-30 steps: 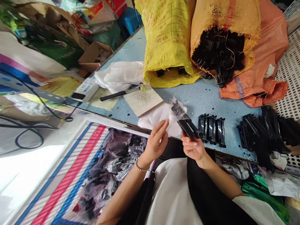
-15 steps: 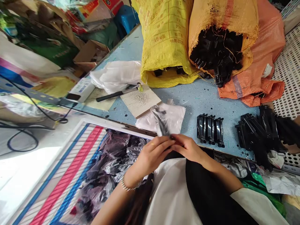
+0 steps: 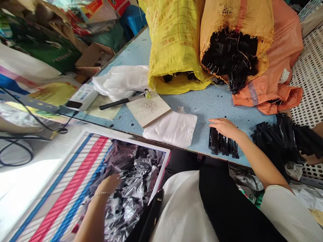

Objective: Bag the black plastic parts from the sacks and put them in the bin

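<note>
Fingers stretched out to the left, my right hand (image 3: 224,128) lies over the top ends of a short row of black plastic parts (image 3: 223,146) on the table; its thumb is hidden. Over a large striped bag (image 3: 60,195) my left hand (image 3: 109,185) hangs, smeared by motion, its fingers hard to make out. Inside that bag lie many black parts in clear plastic wrapping (image 3: 133,178). Between my hands, near the table edge, rests a stack of clear plastic bags (image 3: 174,129).
A hammer (image 3: 123,101) lies partly on a wooden board (image 3: 151,107). At the back stand a yellow sack (image 3: 176,43) and an orange sack (image 3: 237,16) spilling black parts. More black parts are heaped (image 3: 275,141) at the right, near a perforated metal panel (image 3: 308,77).
My hands were together holding a plastic-wrapped piece above the clear bags. They have parted: left down to the striped bag, right to the row of black parts. The wrapped piece has left my right hand.
</note>
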Motion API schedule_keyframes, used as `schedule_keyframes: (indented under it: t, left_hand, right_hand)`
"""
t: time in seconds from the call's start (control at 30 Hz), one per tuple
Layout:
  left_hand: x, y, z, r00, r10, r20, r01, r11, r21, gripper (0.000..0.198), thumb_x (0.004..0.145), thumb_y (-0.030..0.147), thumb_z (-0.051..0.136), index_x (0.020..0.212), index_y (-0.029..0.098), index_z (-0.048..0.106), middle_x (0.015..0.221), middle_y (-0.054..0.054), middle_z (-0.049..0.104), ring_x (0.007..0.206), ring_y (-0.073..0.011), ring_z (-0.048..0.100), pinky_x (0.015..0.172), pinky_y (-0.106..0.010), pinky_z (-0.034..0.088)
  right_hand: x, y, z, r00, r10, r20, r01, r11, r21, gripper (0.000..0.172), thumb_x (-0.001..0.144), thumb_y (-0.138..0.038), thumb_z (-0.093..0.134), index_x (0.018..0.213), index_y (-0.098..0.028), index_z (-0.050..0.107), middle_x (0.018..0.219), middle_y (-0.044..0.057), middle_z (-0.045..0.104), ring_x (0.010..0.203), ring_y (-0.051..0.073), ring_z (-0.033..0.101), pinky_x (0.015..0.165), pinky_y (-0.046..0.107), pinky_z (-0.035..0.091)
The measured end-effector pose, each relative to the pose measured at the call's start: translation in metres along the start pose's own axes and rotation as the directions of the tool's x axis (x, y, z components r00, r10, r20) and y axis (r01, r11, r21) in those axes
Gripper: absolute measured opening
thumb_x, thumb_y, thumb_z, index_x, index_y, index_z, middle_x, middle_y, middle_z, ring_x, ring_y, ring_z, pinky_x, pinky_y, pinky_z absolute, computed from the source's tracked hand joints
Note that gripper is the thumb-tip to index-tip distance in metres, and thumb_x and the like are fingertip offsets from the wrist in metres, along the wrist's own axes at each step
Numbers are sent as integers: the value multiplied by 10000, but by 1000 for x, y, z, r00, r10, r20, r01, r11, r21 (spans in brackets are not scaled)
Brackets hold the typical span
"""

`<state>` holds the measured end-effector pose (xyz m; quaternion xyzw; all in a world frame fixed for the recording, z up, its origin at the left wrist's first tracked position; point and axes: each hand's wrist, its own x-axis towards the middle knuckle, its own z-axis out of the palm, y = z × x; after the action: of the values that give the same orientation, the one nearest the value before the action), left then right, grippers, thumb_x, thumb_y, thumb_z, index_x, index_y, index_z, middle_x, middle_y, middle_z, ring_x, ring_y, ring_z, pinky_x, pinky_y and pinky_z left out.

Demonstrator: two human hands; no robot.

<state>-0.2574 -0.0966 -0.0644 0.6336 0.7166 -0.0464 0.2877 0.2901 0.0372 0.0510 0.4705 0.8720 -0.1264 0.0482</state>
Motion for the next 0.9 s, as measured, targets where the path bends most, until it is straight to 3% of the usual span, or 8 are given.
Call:
schedule_keyframes:
  t: [0.13,0.23,0.27,0.37,0.5,0.67,0.77,0.9]
  left_hand:
    - [22,108,-14,973,63,-221,-85,992,-93,316,897,444,497,866,189,681,748,-57,709,685,-207,671,658,-292,522]
    - [34,219,-11,766,421,-486,-531,840,-109,264,960,345,498,985,169,693,982,-101,707,903,-205,671,859,-318,538]
    - [39,250,-8,704,480,-523,-589,807,-51,240,942,329,553,1019,152,694,1078,-145,686,976,-241,659,892,-365,538]
    - [59,303,-3,697,548,-463,-604,796,33,143,900,172,575,848,121,698,1026,-191,673,975,-294,641,836,-419,546]
    - [83,295,-17,842,406,-355,-506,822,-260,121,797,180,682,689,155,635,794,-78,657,747,-200,623,692,-320,516]
    - [93,274,-33,953,247,-175,-298,672,-678,200,836,341,624,726,178,590,584,28,593,527,-116,535,527,-235,427]
    - [94,272,-28,929,261,-261,-369,648,-666,35,811,205,602,812,172,609,683,-4,672,608,-141,629,606,-260,516]
    - [91,265,-23,740,477,-473,-637,723,-267,318,850,68,445,1045,141,685,1106,-127,729,1042,-232,691,970,-418,550]
  right_hand:
    - [-24,-3,-31,995,81,-66,-74,992,100,317,931,-197,550,1198,-252,711,1261,58,709,1099,266,674,930,396,518]
    - [-39,-4,-37,958,243,-152,-183,926,329,306,936,-380,591,1179,-242,716,1147,56,745,1015,266,696,861,364,527]
    - [-42,-5,-34,939,302,-164,-207,878,431,320,925,-414,603,1158,-230,723,1111,54,752,985,260,701,841,353,530]
    - [-49,-14,-17,882,456,-117,-239,649,723,353,865,-461,662,1092,-203,741,973,40,764,861,226,705,750,319,539]
    - [-54,-36,10,824,563,68,-202,179,963,421,731,-508,790,1001,-188,752,838,49,763,720,198,697,656,303,544]
    - [-50,-69,37,879,422,221,-83,-321,943,304,714,-460,825,794,-183,728,756,62,755,634,185,695,594,297,539]
    - [-41,-91,57,915,257,311,-130,-542,830,283,689,-424,836,747,-183,700,737,60,758,590,174,679,539,277,521]
    - [-30,-110,83,876,131,464,-245,-709,661,255,736,-375,810,808,-153,707,725,81,757,560,129,642,496,211,486]
